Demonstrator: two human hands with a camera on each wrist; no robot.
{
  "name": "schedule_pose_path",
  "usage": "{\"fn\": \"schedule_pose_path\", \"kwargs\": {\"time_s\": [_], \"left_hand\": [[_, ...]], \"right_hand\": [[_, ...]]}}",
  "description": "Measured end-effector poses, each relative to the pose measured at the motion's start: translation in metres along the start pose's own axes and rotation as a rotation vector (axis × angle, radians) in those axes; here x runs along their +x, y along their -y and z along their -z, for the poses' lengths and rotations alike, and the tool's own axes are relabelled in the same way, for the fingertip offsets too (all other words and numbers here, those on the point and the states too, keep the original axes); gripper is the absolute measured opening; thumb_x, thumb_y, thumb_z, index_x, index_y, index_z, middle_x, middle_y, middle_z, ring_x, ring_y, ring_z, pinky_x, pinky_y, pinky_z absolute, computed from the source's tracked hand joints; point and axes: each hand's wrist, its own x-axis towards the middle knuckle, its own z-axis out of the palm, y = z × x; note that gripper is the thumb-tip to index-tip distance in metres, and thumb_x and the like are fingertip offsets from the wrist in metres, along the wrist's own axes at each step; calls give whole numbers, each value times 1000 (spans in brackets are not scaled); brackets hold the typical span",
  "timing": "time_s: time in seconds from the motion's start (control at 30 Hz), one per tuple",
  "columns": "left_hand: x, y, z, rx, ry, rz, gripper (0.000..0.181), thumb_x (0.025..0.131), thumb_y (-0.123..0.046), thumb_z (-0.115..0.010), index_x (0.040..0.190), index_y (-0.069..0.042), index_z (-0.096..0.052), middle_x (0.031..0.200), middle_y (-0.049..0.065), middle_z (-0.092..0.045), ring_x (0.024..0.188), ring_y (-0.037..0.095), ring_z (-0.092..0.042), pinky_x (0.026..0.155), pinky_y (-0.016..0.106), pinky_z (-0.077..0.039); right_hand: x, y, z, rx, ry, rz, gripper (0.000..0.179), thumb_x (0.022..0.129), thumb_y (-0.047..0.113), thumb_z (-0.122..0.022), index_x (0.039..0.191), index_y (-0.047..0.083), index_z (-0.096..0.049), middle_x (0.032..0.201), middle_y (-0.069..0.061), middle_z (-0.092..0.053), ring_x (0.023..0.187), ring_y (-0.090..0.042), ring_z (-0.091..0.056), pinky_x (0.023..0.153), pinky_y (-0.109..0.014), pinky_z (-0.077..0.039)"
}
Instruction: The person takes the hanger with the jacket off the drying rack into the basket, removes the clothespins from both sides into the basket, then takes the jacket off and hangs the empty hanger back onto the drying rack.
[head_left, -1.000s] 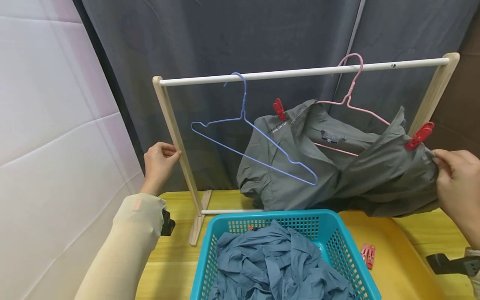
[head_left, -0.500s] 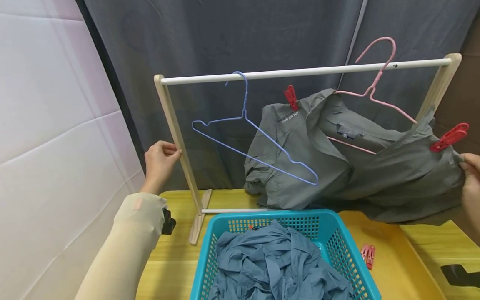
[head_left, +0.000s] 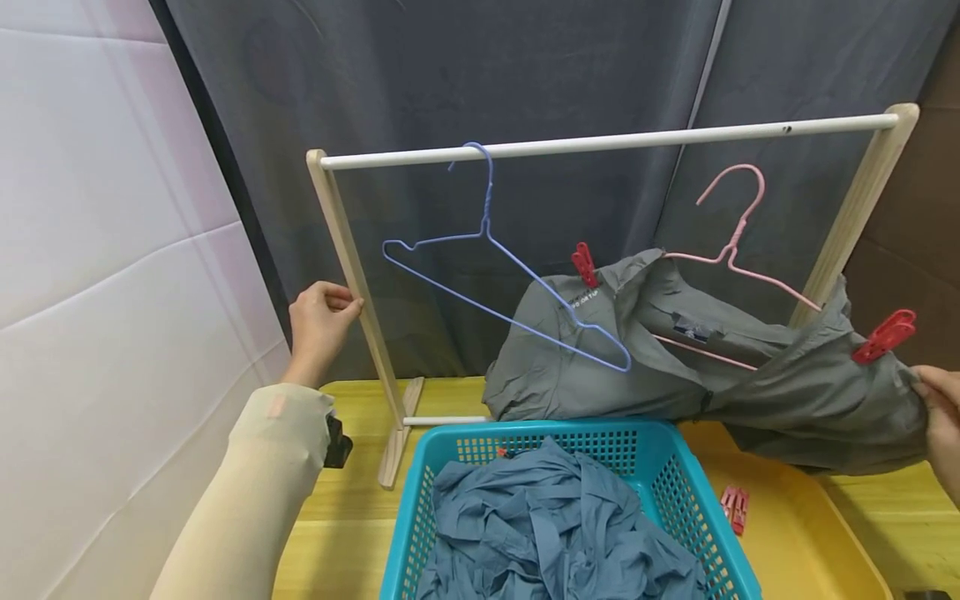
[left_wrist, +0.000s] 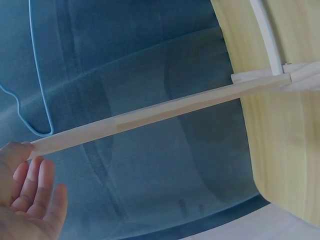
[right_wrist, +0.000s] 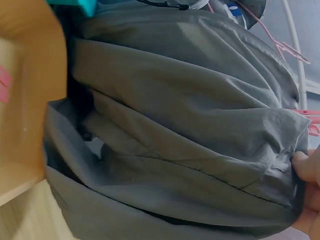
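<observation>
A grey-green jacket (head_left: pixel 600 358) hangs on a pink hanger (head_left: pixel 738 237), whose hook stands below the rack's white bar (head_left: pixel 600 143), apart from it. Two red clothespins (head_left: pixel 885 336) grip the jacket's shoulders. My right hand (head_left: pixel 941 417) pinches the jacket near its right shoulder; the right wrist view shows the thumb pressed on the gathered cloth (right_wrist: pixel 215 115). My left hand (head_left: pixel 321 325) holds the rack's left wooden post (head_left: pixel 360 275) between thumb and fingers, as the left wrist view also shows. A blue hanger (head_left: pixel 487 225) hangs tilted from the bar, partly in front of the jacket.
A teal basket (head_left: pixel 660 429) with crumpled blue cloth (head_left: pixel 540 517) stands in front of the rack. Right of it, pink clothespins (head_left: pixel 735 508) lie in a yellow tray (head_left: pixel 787 533). A grey curtain (head_left: pixel 570 67) hangs behind; a white panel (head_left: pixel 112 250) stands left.
My right hand first moved right and lifted the pink hanger's hook off the bar, then lowered hanger and jacket below it. The left hand has stayed on the post.
</observation>
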Motion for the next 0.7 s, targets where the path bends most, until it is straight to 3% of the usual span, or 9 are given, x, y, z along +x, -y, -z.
{"fn": "schedule_pose_path", "kwargs": {"time_s": [0.1,0.17,0.23,0.3,0.4,0.43,0.5,0.6,0.7], "left_hand": [[0,1,0,0,-1,8,20,84,-9,-64,97,7,-61,90,20,-64,79,26,-61,58,11,-38],[0,1,0,3,-4,10,20,85,-9,-64,97,7,-62,90,20,-64,79,26,-61,58,11,-38],[0,2,0,5,-10,12,20,85,-9,-64,97,6,-62,90,20,-64,78,25,-61,58,11,-38],[0,3,0,8,-16,11,19,85,-9,-64,96,6,-62,89,19,-64,77,25,-60,57,11,-37],[1,4,0,10,-22,2,19,84,-9,-64,96,7,-62,89,19,-64,77,25,-60,57,11,-37],[1,4,0,9,-22,0,19,84,-8,-64,96,7,-62,89,20,-64,77,25,-61,57,11,-37],[1,4,0,6,-22,-1,19,84,-8,-64,96,7,-62,89,20,-64,77,26,-61,57,11,-37],[0,4,0,3,-23,9,19,85,-9,-64,97,6,-61,90,19,-64,78,26,-61,57,11,-37],[-1,3,0,0,-24,18,20,85,-10,-64,98,6,-61,91,19,-64,79,26,-61,58,11,-38]], "right_hand": [[-38,-103,0,37,19,0,17,89,-5,-51,98,-10,-64,90,-2,-63,90,18,-43,77,-6,-30],[-64,-165,1,50,48,9,20,90,-2,-52,104,-5,-66,96,1,-64,92,15,-46,79,-6,-31],[-84,-201,3,48,80,1,21,89,-3,-53,106,-4,-66,96,-4,-63,94,13,-46,81,-7,-30],[-97,-211,6,16,114,6,19,89,-2,-54,104,-6,-65,93,-3,-62,93,14,-45,80,-7,-28],[-106,-201,12,-23,147,34,20,93,12,-52,99,3,-69,93,15,-58,92,17,-42,77,-5,-26],[-104,-185,15,6,171,24,19,92,9,-52,95,1,-69,90,15,-58,88,17,-43,74,-6,-29],[-100,-161,18,9,189,55,20,94,26,-48,95,24,-68,90,30,-52,83,20,-42,66,-6,-29],[-85,-103,25,85,241,52,18,93,31,-45,93,41,-60,85,35,-50,76,22,-41,54,-7,-29],[-73,-58,31,173,293,80,18,92,32,-44,92,45,-56,86,38,-47,71,22,-42,48,-8,-27]]}}
